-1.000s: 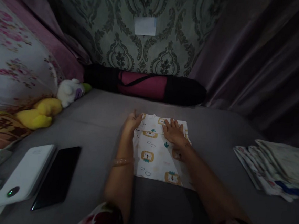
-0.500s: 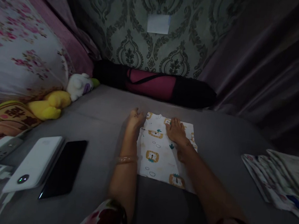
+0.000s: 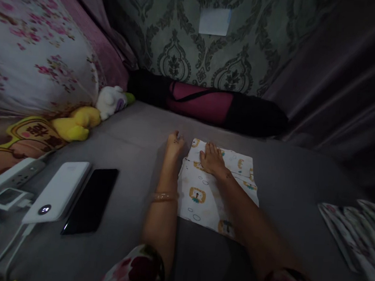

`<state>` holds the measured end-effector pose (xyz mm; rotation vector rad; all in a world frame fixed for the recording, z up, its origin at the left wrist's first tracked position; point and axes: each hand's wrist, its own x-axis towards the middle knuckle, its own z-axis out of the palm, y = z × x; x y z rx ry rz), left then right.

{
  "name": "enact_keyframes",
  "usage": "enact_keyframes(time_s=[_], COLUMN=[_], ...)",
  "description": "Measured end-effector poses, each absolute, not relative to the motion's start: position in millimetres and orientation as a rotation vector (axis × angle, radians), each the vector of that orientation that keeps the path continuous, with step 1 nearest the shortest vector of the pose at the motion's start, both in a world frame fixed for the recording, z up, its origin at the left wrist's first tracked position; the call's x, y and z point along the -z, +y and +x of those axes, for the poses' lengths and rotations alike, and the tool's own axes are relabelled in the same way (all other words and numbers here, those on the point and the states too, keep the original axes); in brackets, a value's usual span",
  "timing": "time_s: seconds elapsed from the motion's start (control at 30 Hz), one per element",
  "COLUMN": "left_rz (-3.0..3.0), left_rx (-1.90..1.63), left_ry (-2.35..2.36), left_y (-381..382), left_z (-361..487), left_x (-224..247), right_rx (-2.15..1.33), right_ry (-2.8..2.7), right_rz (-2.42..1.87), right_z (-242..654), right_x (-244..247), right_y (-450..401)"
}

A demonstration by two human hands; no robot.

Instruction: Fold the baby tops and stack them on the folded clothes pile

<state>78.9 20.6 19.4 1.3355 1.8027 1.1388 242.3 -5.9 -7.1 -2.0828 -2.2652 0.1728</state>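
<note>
A white cloth point(image 3: 189, 205) printed with yellow lion faces and green leaves lies on the grey sheet, its far part folded over in a band. Flat on that band rests my right hand point(image 3: 212, 159), fingers stretched forward and nothing gripped. My left hand point(image 3: 175, 144) is just left of the cloth's far left corner, with its fingers curled in. A narrow strip of sheet shows between that hand and the corner, and no object is visible in it. My right forearm covers part of the cloth's right side.
A white power bank point(image 3: 58, 193), a black phone point(image 3: 91, 201) and a power strip point(image 3: 16, 177) with cables lie left. Plush toys point(image 3: 111, 102) line the left edge. A black-and-pink long bag point(image 3: 200, 102) lies at the wall. Folded cloths point(image 3: 355, 236) sit right.
My right hand has slid left across the folded band toward the cloth's far left corner. My left hand has moved slightly away from the cloth's edge. The view has shifted a little.
</note>
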Motion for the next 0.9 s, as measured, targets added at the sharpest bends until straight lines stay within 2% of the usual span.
enact_keyframes(time_s=[0.2,0.43,0.63,0.9], left_rz=[1.356,1.404,1.454,1.562], left_rx=[-1.09,-1.08,-1.058,-0.955], left_ry=[1.847,1.839,1.757,1.712], left_y=[21.9,25.8,23.0,22.9], left_z=[79.0,78.6,84.5,108.5], left_x=[-24.4,-19.8,-20.8,-14.8], right_rx=[-0.047,-0.13,-0.333,-0.12], right_ry=[-2.275,-2.233,-2.253,-2.024], right_rz=[-1.864,-1.858,-1.8,-2.069], right_z=[213.0,188.2,206.4,251.0], right_x=[-4.7,11.0,-4.4,0.6], right_y=[-1.1,0.7,0.0,-23.1])
